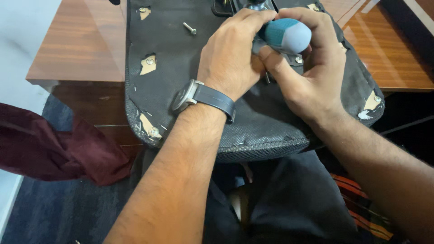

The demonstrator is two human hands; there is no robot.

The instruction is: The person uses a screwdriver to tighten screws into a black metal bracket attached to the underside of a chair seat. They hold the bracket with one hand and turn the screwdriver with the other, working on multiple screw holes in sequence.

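An upturned black office-chair seat [181,77] lies on a wooden table, its underside of black fabric facing me with torn patches showing wood and screw heads. My right hand [307,72] is wrapped round a screwdriver with a blue and grey handle [287,35], held upright over the seat's middle. My left hand [235,54], with a dark wristwatch [199,97] on it, rests on the seat and touches the screwdriver's shaft near the tip. The tip itself is hidden behind my fingers. A loose silver screw [190,29] lies on the fabric to the left.
The brown wooden table [77,49] runs left and right behind the seat, whose front edge overhangs it toward my lap. A maroon cloth [54,149] hangs at the left over dark blue carpet. Part of the chair's black metal mechanism [226,5] shows at the top.
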